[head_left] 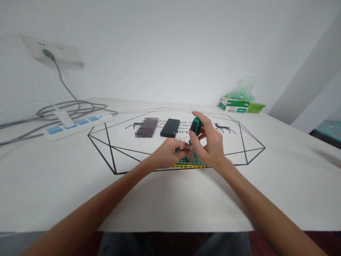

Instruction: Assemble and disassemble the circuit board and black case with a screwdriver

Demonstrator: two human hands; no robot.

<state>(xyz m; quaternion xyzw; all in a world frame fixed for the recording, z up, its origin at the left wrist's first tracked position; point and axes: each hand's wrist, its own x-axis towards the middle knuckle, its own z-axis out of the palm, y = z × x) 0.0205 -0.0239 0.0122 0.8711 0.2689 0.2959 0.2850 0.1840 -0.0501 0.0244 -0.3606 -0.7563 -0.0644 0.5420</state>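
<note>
A screwdriver [196, 127] with a black and green handle is gripped in my right hand [213, 142], its metal shaft slanting down towards a green circuit board [195, 161]. The board lies on the white table and has a yellow strip [190, 166] along its near edge. My left hand [170, 153] rests over the board's left part, hiding some of it. Its thumb and fingers close together beside the lower shaft; what is between them, if anything, is hidden. The very tip of the screwdriver is hard to make out.
Behind my hands lie a black flat box [170, 128] and a blurred-out dark object [146, 128]. A power strip [78, 125] with grey cables [64, 106] is at the left. Green and white boxes [234, 105] under a plastic bag [242, 89] stand at the back right.
</note>
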